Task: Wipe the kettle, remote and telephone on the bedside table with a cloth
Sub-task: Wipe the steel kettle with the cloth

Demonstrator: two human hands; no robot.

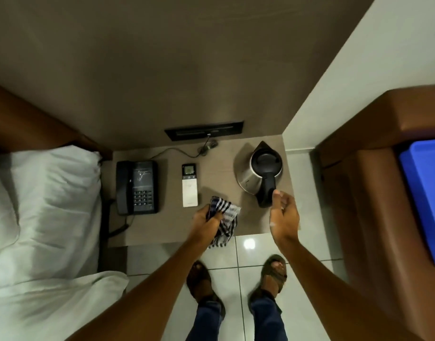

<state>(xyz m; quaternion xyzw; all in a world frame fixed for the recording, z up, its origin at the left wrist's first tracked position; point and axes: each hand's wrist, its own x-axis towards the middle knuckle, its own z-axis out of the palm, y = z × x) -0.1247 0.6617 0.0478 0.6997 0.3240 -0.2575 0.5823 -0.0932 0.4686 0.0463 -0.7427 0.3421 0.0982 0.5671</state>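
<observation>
From the head camera, looking straight down, the brown table (162, 232) is sitting between a bed with white linen (46, 205) on the left and a brown padded seat (374, 217) on the right. The black telephone (137, 187) is lying at the table's left side, its cord trailing off the front edge. The slim white remote (189, 185) is lying just right of it, apart from it; any writing on either is too small to read. The steel kettle (259, 172) with a black lid is standing at the right rear. The left hand (208, 221) is gripping a striped cloth (225, 217) bunched over the table's front edge. The right hand (284, 215) is hovering open, thumb just at the kettle's black handle (267, 190).
</observation>
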